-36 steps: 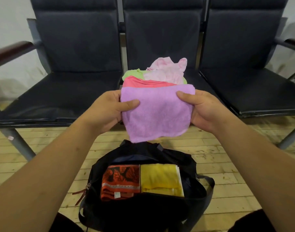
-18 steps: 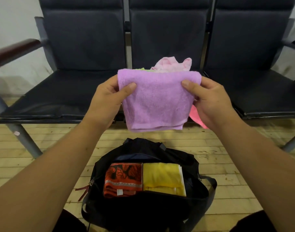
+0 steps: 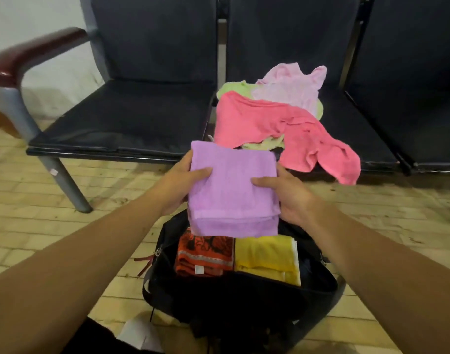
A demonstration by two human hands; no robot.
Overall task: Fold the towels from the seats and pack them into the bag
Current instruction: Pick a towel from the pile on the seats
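The folded lilac terry towel [image 3: 233, 192] had come down from chest height, where you held it upright a second earlier, to lie flat just above the open black fabric bag [image 3: 244, 300] at six o'clock, your left hand [image 3: 179, 183] and right hand [image 3: 287, 198] both clasping its sides, thumbs on top. That put folding behind you and packing next, over the red patterned towel [image 3: 204, 252] and yellow towel [image 3: 267, 258]. No writing was readable; the red one's small white tag looked blank.
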